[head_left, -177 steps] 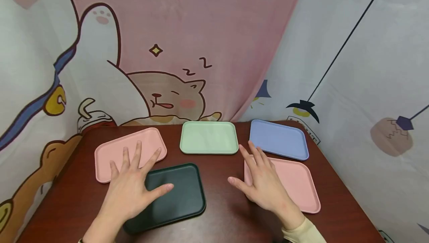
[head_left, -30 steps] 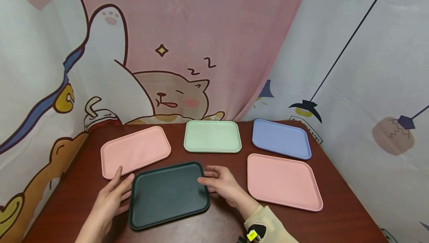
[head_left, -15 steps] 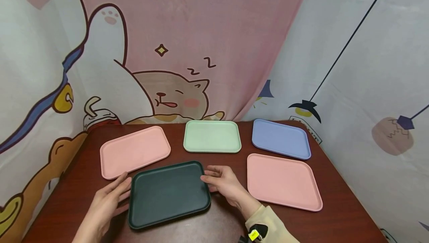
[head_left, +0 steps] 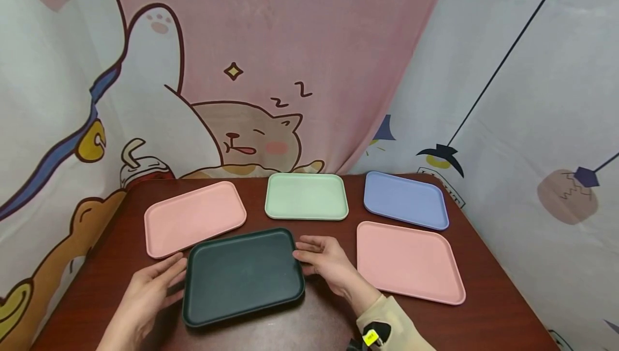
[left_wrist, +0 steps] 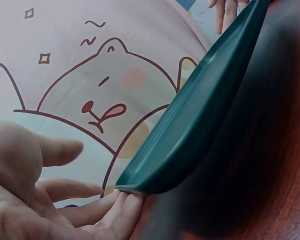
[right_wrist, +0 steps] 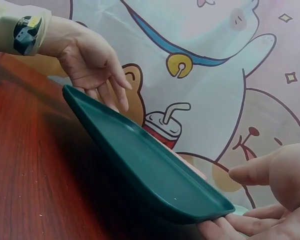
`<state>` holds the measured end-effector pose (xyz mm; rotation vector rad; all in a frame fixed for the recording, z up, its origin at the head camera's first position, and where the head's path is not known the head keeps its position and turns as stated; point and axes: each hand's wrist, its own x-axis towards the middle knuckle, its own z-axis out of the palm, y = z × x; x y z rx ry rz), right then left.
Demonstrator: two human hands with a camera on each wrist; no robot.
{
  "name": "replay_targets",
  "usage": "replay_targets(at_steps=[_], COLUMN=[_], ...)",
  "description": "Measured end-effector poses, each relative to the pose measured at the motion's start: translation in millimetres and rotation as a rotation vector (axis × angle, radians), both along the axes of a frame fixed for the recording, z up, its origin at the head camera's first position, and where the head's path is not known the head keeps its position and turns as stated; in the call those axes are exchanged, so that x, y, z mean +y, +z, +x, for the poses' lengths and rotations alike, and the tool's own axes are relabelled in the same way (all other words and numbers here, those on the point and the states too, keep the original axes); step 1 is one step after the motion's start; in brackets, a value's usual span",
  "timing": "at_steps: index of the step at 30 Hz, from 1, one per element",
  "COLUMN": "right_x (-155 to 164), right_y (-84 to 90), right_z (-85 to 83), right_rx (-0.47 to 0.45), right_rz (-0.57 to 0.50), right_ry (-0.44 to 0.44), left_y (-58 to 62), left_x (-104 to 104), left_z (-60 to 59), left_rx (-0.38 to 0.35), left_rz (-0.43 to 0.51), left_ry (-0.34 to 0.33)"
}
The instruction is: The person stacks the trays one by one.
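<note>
A dark green rectangular tray (head_left: 244, 278) lies between my two hands, a dark shadow beneath it in both wrist views. My left hand (head_left: 150, 292) is at its left end. In the left wrist view, the fingertips (left_wrist: 129, 199) touch the underside of the tray's corner, and the thumb stands apart from the rim. At the right end is my right hand (head_left: 329, 267). Its fingertips (right_wrist: 217, 227) reach under the rim in the right wrist view, with the thumb held off the tray. The fingers of both hands are fairly straight.
Behind on the brown table (head_left: 333, 319) lie a pink tray (head_left: 195, 219) at left, a light green tray (head_left: 307, 196) in the middle and a blue tray (head_left: 406, 200) at right. Another pink tray (head_left: 411, 262) lies right of my right hand. A printed curtain (head_left: 338, 71) hangs behind.
Both hands have come from hovering open over the table to the dark green tray's two ends. In the last second the tray has risen slightly with the fingertips at its rim.
</note>
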<state>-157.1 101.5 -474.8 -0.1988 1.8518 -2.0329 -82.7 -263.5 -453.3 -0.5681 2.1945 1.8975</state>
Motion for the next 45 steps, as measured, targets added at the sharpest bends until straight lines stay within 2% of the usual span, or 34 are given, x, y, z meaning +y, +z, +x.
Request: replay_targets(at_steps=[11, 22, 28, 35, 45], right_x=[10.9, 16.4, 18.9, 22.7, 30.4], right_y=[5.0, 6.6, 7.5, 9.3, 12.7], right_z=[-1.0, -1.5, -1.3, 1.2, 4.6], right_rx=[0.018, 0.006, -0.003, -0.015, 0.005], right_rz=[-0.003, -0.003, 0.006, 0.010, 0.024], right_ry=[0.018, 0.026, 0.032, 0.019, -0.018], left_y=[0.3, 2.1, 2.6, 3.5, 5.3], left_x=[2.0, 3.3, 5.1, 8.4, 15.8], left_z=[0.5, 0.0, 0.4, 0.5, -1.2], left_rx=[0.042, 0.073, 0.080, 0.060, 0.076], left_rz=[-0.031, -0.004, 0.012, -0.029, -0.041], left_ry=[-0.031, -0.049, -0.047, -0.032, -0.017])
